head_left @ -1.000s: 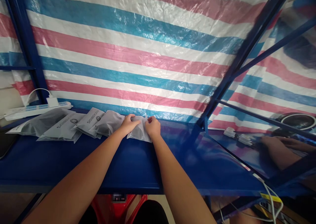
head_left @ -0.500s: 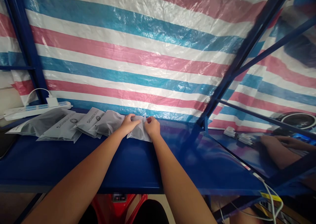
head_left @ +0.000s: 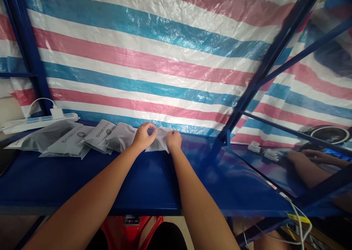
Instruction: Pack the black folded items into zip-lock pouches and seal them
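A small frosted grey plastic pouch (head_left: 161, 139) lies at the back of the blue shelf (head_left: 148, 176), against the striped tarpaulin. My left hand (head_left: 143, 137) pinches its left top edge, fingers closed. My right hand (head_left: 173, 140) pinches its right side, fingers curled shut. Just to the left, overlapping my left hand's side, lies a row of similar grey pouches (head_left: 96, 136), some with printed lettering.
A white power strip (head_left: 38, 120) with a plugged-in adapter sits at the far left back. A blue post (head_left: 242, 95) divides the shelf. Beyond it another person's forearm and hand (head_left: 310, 162) rest near small white parts (head_left: 264, 152). Cables (head_left: 301, 224) hang at the lower right.
Both hands have shifted slightly up and back with the pouch, and my right hand has moved a little to the right, stretching the pouch wider between the hands.
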Available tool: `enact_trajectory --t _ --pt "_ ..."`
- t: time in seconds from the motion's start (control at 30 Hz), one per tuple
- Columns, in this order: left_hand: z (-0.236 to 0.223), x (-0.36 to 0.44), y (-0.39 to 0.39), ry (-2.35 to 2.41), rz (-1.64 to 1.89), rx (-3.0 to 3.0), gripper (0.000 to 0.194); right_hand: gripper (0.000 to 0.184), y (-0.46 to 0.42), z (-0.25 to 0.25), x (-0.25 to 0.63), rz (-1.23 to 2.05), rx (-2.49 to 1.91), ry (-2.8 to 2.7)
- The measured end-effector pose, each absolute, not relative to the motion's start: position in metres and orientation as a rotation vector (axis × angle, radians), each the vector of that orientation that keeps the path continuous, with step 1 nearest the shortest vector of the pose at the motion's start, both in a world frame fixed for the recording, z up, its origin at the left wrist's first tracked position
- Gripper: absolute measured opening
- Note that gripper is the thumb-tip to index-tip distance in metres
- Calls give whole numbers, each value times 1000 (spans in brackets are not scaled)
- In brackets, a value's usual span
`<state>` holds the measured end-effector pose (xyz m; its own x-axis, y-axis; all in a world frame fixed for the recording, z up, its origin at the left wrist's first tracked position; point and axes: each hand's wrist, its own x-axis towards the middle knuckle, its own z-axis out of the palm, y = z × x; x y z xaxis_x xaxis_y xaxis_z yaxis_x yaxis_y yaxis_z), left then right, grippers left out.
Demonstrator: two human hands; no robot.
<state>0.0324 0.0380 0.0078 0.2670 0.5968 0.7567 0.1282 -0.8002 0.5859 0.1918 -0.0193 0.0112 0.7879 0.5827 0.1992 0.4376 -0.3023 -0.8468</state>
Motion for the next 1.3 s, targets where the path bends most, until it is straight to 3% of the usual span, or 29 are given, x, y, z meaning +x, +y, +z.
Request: enact_trajectory --t 0.07,0.17,0.27,0.37,0.6,0.77,0.97,1.3 --pt "14 33 23 552 1485 2256 8 21 -20 12 200 176 -1892 -549" --pt "13 37 10 527 1169 2342 30 30 -20 11 207 231 -1840 -424" --pt "4 41 14 642 841 2174 51 31 -17 10 201 335 -1764 -399" --pt "-3 43 24 728 732 1863 59 32 -14 9 190 388 -1708 -432" --pt "0 42 26 713 791 1547 37 21 -14 8 175 625 -1612 -715" --pt "2 41 25 717 821 1451 24 37 -21 12 162 846 -1567 -924" --pt "2 41 29 719 830 1399 24 35 -24 14 161 1032 -1409 -1022" --pt "-4 46 39 719 930 1371 29 29 -14 8 165 795 -1435 -912"
